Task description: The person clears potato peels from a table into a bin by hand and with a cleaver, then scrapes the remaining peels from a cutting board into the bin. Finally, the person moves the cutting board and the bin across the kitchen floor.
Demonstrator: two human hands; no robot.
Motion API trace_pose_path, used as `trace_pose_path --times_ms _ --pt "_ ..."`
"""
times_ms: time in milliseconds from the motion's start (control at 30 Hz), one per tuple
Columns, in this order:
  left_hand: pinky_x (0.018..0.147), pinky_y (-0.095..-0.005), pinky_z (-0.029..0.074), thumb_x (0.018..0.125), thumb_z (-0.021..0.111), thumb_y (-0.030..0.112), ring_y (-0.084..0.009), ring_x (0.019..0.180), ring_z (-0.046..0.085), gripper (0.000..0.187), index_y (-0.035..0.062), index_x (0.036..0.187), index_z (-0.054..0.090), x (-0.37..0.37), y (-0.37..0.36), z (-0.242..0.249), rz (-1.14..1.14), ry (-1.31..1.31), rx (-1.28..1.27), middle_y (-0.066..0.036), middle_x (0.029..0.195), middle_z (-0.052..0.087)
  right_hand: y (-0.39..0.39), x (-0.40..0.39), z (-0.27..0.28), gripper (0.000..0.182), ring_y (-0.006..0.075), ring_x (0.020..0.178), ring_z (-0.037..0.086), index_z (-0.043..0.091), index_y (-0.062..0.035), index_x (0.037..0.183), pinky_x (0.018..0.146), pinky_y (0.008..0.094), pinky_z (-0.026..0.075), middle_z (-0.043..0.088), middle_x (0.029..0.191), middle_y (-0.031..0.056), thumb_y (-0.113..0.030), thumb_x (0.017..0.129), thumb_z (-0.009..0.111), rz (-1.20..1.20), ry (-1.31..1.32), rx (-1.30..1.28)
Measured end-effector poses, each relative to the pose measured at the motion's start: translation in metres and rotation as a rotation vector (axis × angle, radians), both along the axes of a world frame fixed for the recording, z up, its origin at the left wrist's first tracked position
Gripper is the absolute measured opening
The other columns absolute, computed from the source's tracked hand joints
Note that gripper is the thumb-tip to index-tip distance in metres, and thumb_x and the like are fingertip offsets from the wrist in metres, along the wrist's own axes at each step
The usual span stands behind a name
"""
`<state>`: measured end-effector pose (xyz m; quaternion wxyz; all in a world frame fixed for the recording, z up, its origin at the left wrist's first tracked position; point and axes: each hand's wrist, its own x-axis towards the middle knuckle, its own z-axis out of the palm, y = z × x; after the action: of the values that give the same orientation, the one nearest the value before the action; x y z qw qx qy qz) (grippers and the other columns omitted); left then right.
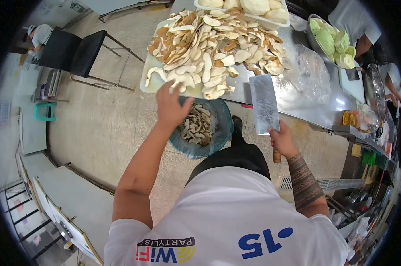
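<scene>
A large heap of thin cream slices with brown skin covers the pale cutting board at the table's near edge. Over the board's left corner, my left hand reaches with fingers apart, fingertips right at the lowest slices. My right hand grips the wooden handle of a broad cleaver, its blade pointing away from me and wet-looking. Below the board's edge stands a green tub lined with clear plastic, partly filled with greyish slices; my left hand overlaps its rim in this view.
A white basket of pale peeled vegetables stands behind the heap. Farther right are a crumpled plastic bag, a metal bowl of cabbage and a white board. Other people work at the right and far left. Black chairs stand left.
</scene>
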<state>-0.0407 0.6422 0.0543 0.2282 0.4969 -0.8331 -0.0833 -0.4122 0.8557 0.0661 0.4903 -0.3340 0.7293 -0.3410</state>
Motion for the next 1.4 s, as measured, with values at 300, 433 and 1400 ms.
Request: trace_pose_path --times_ms 300,433,1400 --pt "0.119 -0.0778 0.009 0.088 0.071 0.059 -0.0447 0.159 0.011 0.070 0.0319 0.151 0.056 -0.105 -0.044 -0.022 -0.378 -0.355 -0.140 -0.017 0.172 0.020 0.012 0.028 -0.013 0.016 0.0134 0.057 0.059 0.060 0.0006 0.108 0.053 0.0321 0.052 0.059 0.073 0.0026 -0.012 0.099 0.066 0.049 -0.159 0.110" --pt "0.114 -0.0822 0.012 0.091 0.067 0.059 -0.0508 0.157 0.014 0.065 0.0303 0.149 0.058 -0.094 -0.091 -0.016 -0.191 -0.329 -0.256 -0.020 0.171 0.022 -0.002 0.037 -0.027 0.019 0.0137 0.058 0.060 0.060 0.0008 0.111 0.054 0.0320 0.053 0.060 0.073 0.0032 -0.013 0.099 0.066 0.140 -0.223 0.061" --pt "0.118 -0.0765 0.010 0.090 0.066 0.067 -0.0510 0.157 0.014 0.088 0.0269 0.163 0.037 -0.086 -0.095 -0.007 -0.155 -0.144 -0.139 -0.026 0.171 0.015 -0.128 0.077 -0.013 0.017 0.0150 0.056 0.060 0.057 0.0012 0.109 0.049 0.0320 0.049 0.057 0.070 0.0031 -0.013 0.102 0.063 0.189 -0.386 0.022"
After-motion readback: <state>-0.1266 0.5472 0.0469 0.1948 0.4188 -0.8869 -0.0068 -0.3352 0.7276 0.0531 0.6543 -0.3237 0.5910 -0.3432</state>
